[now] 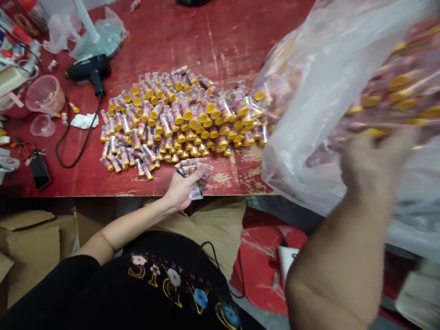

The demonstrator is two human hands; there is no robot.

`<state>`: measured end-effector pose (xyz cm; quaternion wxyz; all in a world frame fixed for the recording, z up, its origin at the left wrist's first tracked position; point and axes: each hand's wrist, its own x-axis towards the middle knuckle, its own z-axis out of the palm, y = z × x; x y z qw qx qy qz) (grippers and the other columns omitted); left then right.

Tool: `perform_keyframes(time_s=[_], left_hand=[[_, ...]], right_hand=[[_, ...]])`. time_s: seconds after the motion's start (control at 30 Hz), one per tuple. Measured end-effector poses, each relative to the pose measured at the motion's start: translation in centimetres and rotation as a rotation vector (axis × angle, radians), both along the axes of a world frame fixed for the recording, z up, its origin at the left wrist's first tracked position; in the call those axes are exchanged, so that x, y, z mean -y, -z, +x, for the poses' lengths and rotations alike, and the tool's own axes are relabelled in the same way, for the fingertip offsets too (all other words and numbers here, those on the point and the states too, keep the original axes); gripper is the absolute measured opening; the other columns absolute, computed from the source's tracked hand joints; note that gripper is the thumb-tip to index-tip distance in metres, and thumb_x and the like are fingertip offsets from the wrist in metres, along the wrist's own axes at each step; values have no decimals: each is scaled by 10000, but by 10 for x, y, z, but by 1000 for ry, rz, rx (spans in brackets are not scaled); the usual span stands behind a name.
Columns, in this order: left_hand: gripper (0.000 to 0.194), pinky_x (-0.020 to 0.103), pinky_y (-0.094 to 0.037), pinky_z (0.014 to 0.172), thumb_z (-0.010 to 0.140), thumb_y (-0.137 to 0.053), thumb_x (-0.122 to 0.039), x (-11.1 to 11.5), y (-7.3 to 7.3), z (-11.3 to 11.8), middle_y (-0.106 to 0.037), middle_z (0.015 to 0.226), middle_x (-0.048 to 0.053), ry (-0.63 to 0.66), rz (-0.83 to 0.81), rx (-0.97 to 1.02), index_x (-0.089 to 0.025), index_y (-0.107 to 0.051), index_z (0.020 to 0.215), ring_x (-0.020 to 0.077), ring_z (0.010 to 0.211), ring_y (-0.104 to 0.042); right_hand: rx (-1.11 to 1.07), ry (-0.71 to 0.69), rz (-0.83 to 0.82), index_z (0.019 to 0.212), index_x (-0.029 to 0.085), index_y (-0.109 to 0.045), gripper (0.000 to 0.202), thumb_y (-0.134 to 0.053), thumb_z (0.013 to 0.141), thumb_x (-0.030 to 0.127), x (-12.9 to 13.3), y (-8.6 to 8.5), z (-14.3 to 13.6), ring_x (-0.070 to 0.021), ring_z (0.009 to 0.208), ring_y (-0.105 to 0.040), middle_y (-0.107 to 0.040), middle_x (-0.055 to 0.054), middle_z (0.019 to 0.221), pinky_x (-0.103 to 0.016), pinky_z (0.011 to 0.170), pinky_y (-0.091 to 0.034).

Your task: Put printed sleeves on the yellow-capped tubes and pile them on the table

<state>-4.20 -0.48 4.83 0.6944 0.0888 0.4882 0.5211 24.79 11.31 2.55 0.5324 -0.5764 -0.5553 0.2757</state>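
My left hand (182,188) is closed around a fanned bunch of small printed labels (195,192), just over the table's front edge. Beyond it lies a big heap of small clear vials (165,123) with yellow caps and pinkish printed wraps. On the right, a large clear plastic bag (305,123) holds many more such vials, and some spill from its mouth toward the heap. My right hand (378,156) is at the bag's opening, against the vials inside. Motion blurs it and its fingers are hidden, so a grip cannot be made out.
A black hair dryer (91,73) with a looping cord lies on the red table (233,41). Left of it are a pink basket (46,95), a small clear cup (43,125), a white tissue (84,120) and a black key fob (39,169). Cardboard boxes (34,243) stand below left.
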Motion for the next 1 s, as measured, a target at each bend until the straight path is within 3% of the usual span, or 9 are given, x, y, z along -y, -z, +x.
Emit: perform_keyframes(time_s=[0.1, 0.13, 0.17, 0.3, 0.5, 0.6, 0.7, 0.83, 1.0], left_hand=[[568, 193, -475, 583, 520, -1051, -438, 0, 1, 6, -697, 786, -31, -26, 64, -32, -151, -715, 878, 78, 670, -620], [577, 192, -466, 583, 506, -1052, -454, 1, 1, 8, -694, 777, -31, -26, 75, -43, -152, -701, 851, 78, 672, -619], [583, 195, -463, 587, 502, -1050, -466, 2, 1, 9, -691, 769, -32, -16, 78, -53, -153, -692, 838, 77, 666, -614], [570, 223, -473, 603, 544, -1031, -469, 8, 0, 11, -702, 783, -22, 18, 49, -97, -151, -710, 891, 83, 643, -595], [481, 228, -505, 687, 584, -1009, -374, 14, 5, 4, -761, 858, 3, -37, 129, -185, -161, -768, 942, 108, 739, -672], [450, 210, -466, 625, 612, -994, -407, 11, 7, 1, -755, 842, -2, -22, 147, -217, -166, -784, 929, 100, 714, -654], [433, 212, -492, 689, 563, -1022, -365, 6, 7, 2, -747, 822, -9, 9, 185, -243, -161, -763, 844, 99, 750, -662], [454, 186, -435, 626, 559, -1024, -365, 4, 4, 7, -713, 808, -32, -113, 120, -126, -157, -718, 823, 61, 686, -606], [457, 165, -311, 513, 547, -1036, -320, 2, 3, 4, -671, 734, -29, -42, 65, -105, -123, -741, 833, 33, 609, -516]], right_hand=[[-259, -67, -58, 871, 286, -735, 50, -740, 902, 325, 49, -2, -46, -61, 512, -500, -578, 45, 702, -192, 464, -381], [-265, -241, -158, 967, 281, -766, 126, -758, 897, 386, 68, -3, -67, -77, 529, -533, -636, 27, 742, -202, 456, -402], [-261, -317, -180, 995, 259, -786, 269, -875, 786, 404, 85, -3, -89, -93, 557, -575, -681, 16, 773, -217, 471, -456], [-403, -264, -197, 872, 195, -723, 313, -871, 806, 463, 118, 11, -149, -77, 511, -551, -642, 43, 667, -189, 458, -447], [-527, -236, -215, 957, 208, -743, 339, -835, 846, 514, 115, 30, -149, -68, 413, -468, -580, 73, 595, -186, 382, -360], [-400, -209, -139, 895, 203, -768, 285, -840, 843, 474, 112, 21, -147, -88, 496, -561, -655, 38, 646, -205, 473, -469], [-261, -197, -72, 931, 208, -785, 241, -852, 830, 416, 110, 11, -150, -133, 719, -704, -770, -21, 843, -244, 667, -592], [-321, -222, -117, 986, 203, -742, 362, -906, 749, 422, 112, 11, -158, -121, 662, -677, -768, -5, 856, -236, 615, -573], [-261, -307, -146, 902, 198, -768, 185, -819, 831, 361, 112, 17, -151, -146, 753, -708, -781, -32, 882, -272, 714, -601]])
